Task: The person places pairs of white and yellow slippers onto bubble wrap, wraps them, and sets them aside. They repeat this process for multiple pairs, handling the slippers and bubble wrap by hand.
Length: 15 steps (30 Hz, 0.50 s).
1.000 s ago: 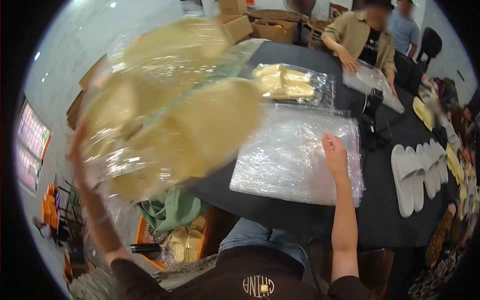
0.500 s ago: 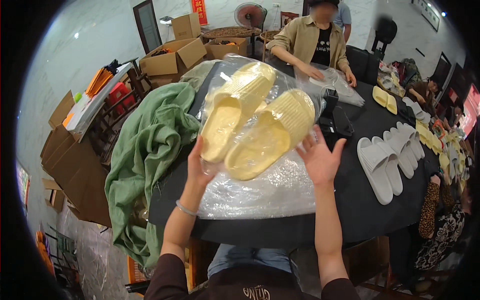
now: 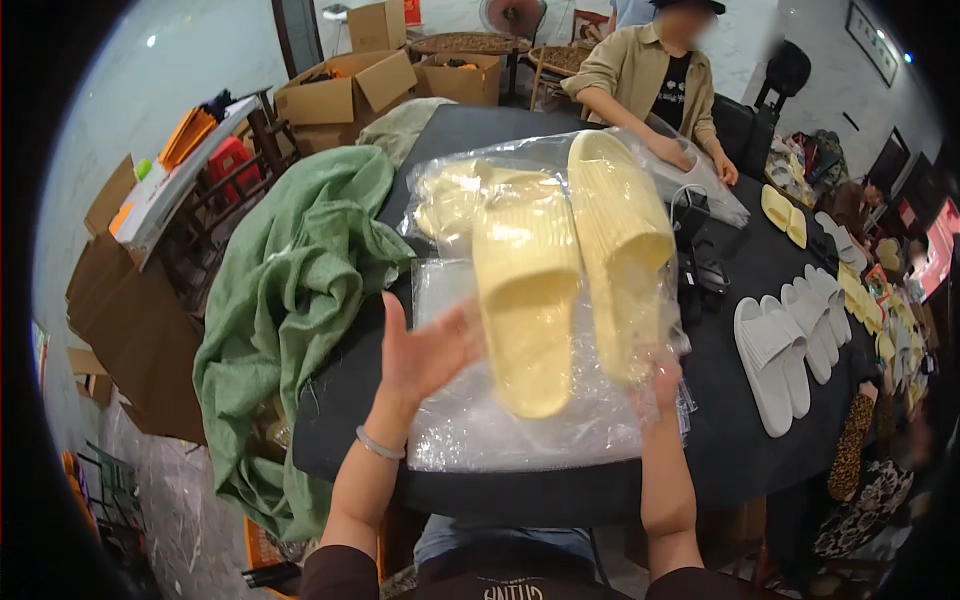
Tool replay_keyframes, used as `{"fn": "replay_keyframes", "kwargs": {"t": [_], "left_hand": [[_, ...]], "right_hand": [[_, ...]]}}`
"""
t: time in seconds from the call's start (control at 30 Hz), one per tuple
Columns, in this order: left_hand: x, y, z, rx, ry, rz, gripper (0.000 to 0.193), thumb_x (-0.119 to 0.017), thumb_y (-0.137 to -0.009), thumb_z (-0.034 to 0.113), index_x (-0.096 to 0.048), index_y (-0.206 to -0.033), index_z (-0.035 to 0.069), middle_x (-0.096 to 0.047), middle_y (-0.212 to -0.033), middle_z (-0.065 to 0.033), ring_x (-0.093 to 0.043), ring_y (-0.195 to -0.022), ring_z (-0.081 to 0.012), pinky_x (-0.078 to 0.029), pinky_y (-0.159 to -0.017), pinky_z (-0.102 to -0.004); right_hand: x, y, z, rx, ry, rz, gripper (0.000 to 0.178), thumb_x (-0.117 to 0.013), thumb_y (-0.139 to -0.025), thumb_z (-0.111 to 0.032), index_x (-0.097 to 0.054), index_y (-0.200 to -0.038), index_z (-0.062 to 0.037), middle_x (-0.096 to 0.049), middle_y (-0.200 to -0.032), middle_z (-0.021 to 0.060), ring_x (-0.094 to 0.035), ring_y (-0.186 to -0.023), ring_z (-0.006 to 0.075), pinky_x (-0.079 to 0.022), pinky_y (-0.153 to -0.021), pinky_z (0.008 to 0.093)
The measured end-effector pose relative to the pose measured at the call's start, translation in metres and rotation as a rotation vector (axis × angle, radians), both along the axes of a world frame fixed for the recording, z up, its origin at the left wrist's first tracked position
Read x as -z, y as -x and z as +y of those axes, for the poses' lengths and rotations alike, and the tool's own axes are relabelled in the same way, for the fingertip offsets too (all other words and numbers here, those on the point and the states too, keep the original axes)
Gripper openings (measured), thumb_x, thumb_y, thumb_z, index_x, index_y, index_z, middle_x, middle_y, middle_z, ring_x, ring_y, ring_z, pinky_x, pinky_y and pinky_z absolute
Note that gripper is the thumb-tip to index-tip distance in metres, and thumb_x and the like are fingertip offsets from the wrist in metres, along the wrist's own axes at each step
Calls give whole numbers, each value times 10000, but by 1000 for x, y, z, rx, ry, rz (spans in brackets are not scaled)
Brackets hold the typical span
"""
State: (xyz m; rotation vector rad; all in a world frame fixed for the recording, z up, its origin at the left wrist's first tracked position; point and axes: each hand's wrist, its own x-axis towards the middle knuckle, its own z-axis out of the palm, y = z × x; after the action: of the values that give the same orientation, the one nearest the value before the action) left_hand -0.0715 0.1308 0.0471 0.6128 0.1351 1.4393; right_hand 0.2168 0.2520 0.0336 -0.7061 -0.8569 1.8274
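A pair of pale yellow slide slippers (image 3: 525,300) in a clear plastic bag is held up over the table, toes pointing away from me. My right hand (image 3: 660,385) is closed at the bag's lower right corner, by the right slipper's heel; plastic partly covers its blurred fingers. My left hand (image 3: 425,350) is open, thumb spread, with its fingertips at the left slipper's outer edge. Beneath lies a stack of clear plastic bags (image 3: 450,430). More yellow slippers in plastic (image 3: 450,195) show just behind the left slipper.
Green cloth (image 3: 300,270) drapes over the left side of the black table (image 3: 560,485). Grey slippers (image 3: 770,365) line the right side, near a black device (image 3: 705,265). Across the table a person (image 3: 650,95) handles a plastic bag. Cardboard boxes (image 3: 345,95) stand at the back left.
The bagged slippers have turned from slanting right to nearly straight and moved rightward. My left hand has let go and opened, while my right hand has gone from open to closed on the bag.
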Motion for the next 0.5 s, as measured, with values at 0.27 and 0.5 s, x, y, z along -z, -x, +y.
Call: {"fn": "replay_keyframes", "kwargs": {"t": [0.27,0.5], "left_hand": [[17,24,1,-342,129,276,737,-397,-893,596,-378,-1355,22,-497,-1284,-139,-469,-1200,-273,-493,-875,-404],[-13,5,-11,-212,271,457,594,-561,-815,166,-364,-1332,-52,-534,-1229,-178,-584,-1057,-243,-532,-827,-385]], "right_hand": [[-22,7,-2,-58,173,50,405,-502,-798,-158,-524,-1134,68,-620,-1029,156,-644,-862,227,-565,-731,374],[-29,-7,9,-209,227,326,424,-509,-844,-337,-569,-1066,19,-658,-862,125,-642,-603,227,-503,-435,338]]}}
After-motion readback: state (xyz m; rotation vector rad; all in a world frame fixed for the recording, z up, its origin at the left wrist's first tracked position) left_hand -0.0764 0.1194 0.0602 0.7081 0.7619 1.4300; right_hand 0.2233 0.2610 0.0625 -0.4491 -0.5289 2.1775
